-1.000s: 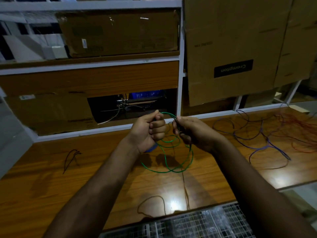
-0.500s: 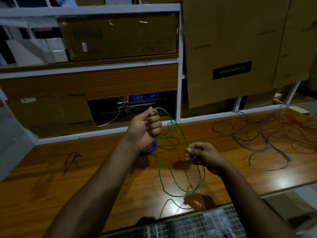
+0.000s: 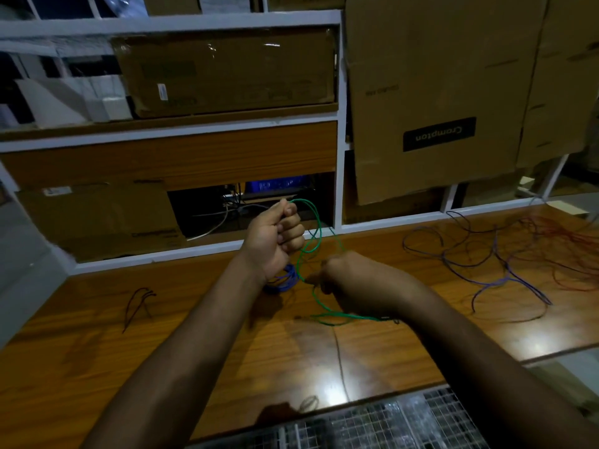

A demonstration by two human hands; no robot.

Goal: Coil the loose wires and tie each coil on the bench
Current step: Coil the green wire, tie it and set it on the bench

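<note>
The left hand (image 3: 275, 239) is raised above the wooden tabletop (image 3: 97, 351) in a fist, its fingers curled around the top of a green wire (image 3: 316, 234) whose loops arch out of the fist and hang down to the right of the knuckles. Below that hand a small bundle of blue wire (image 3: 285, 281) shows at the heel of the palm, just above the wood; whether the hand holds it or it lies on the surface cannot be told. The right hand (image 3: 353, 280) sits lower and just to the right, fingers curled and pinching the green wire where it comes down, with the rest of the strand trailing under the wrist and lying flat along the tabletop toward the right forearm. A thin dark wire (image 3: 340, 361) runs from under the hands toward the near edge. Off to the left lies a short dark wire piece (image 3: 137, 303), well apart from the hands. On the right side of the tabletop sprawls a loose tangle of purple wires (image 3: 499, 273), and beyond it red wires (image 3: 570, 251) spread toward the edge. Cardboard boxes (image 3: 437, 92) fill the white shelving (image 3: 338, 157) behind.
</note>
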